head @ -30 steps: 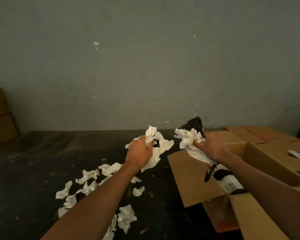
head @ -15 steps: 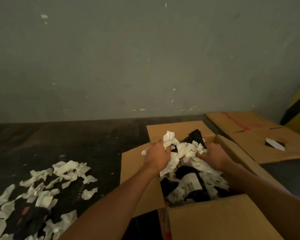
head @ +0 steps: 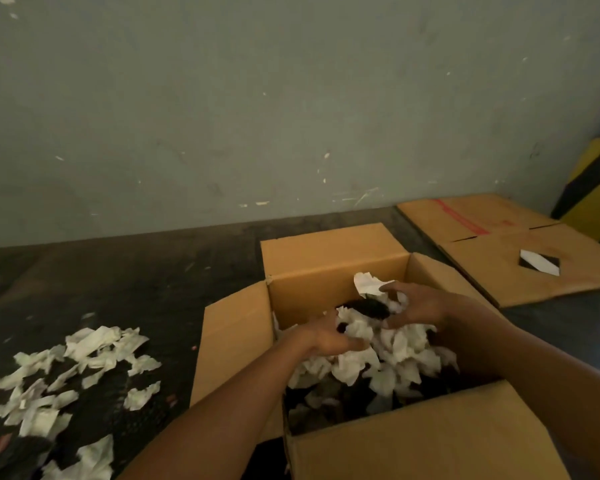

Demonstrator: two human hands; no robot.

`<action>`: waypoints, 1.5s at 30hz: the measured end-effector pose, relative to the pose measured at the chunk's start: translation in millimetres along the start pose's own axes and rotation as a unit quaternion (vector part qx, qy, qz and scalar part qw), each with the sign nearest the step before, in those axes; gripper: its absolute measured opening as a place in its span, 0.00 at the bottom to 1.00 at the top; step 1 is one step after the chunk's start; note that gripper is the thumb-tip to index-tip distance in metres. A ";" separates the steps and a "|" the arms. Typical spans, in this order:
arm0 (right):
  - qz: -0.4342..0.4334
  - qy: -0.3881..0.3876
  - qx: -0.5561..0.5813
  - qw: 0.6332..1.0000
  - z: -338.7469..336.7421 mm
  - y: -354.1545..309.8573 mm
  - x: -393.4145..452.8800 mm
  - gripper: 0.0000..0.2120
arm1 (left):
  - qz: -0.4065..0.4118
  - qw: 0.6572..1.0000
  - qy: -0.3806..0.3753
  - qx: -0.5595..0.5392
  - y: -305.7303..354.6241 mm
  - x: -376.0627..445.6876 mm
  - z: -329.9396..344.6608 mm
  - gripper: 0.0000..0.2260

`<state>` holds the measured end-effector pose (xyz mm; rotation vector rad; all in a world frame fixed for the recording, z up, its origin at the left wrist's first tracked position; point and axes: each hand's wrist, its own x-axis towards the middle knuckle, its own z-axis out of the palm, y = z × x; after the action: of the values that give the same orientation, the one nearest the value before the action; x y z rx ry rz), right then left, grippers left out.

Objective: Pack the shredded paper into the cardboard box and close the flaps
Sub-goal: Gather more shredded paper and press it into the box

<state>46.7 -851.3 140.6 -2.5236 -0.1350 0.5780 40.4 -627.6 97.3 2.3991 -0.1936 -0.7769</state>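
Inside the open cardboard box (head: 333, 271), both hands press shredded paper (head: 378, 355) down: left hand (head: 329, 337) with fingers curled loosely on scraps, right hand (head: 414, 308) with fingers spread around a wad. More scraps (head: 73, 372) lie on the floor leftward, nearer the left hand.

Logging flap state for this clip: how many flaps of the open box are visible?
3. On the box, the far flap stands up at the back, the left flap hangs outward, and the near flap is in front. The right one is hidden behind the right forearm.
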 end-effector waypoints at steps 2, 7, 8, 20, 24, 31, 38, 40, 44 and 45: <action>0.010 -0.014 -0.004 1.000 -6.4 2.5 -0.1 0.40 | -0.021 0.998 -0.042 0.037 -1.0 3.4 -0.3 0.56; 0.042 -0.054 -0.117 0.991 13.9 12.1 3.6 0.41 | -0.037 0.993 -0.099 0.048 -8.1 10.1 21.3 0.58; 0.070 -0.096 -0.146 0.982 24.8 16.8 4.7 0.42 | -0.026 0.992 -0.107 0.058 -10.7 9.2 32.1 0.56; 0.134 -0.261 -0.215 0.932 38.5 9.5 -2.2 0.35 | -0.052 0.958 -0.144 0.241 -19.8 6.9 58.6 0.41; 0.124 -0.143 -0.122 0.974 -5.9 -1.9 9.0 0.19 | -0.045 0.958 -0.113 0.261 -3.8 9.1 23.4 0.37; 0.074 -0.126 -0.151 0.978 36.5 23.3 72.7 0.39 | -0.062 0.984 -0.018 0.169 -9.5 34.7 35.2 0.55; 0.125 -0.190 -0.169 0.959 62.4 41.5 105.2 0.28 | -0.100 0.978 -0.083 0.164 -25.1 67.1 55.5 0.64; 0.137 -0.182 -0.178 0.957 65.4 47.2 112.7 0.30 | -0.104 0.981 -0.083 0.139 -28.6 71.8 58.1 0.63; 0.153 -0.170 -0.157 0.961 73.3 59.6 127.8 0.37 | -0.097 0.988 -0.076 0.098 -33.7 77.7 63.1 0.64; 0.155 -0.168 -0.152 0.962 73.5 59.7 128.7 0.37 | -0.094 0.988 -0.074 0.096 -34.3 77.0 63.5 0.64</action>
<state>130.0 -839.1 4.8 -2.7382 0.0578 1.1942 65.4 -655.6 -1.3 2.5686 -0.1064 -1.0690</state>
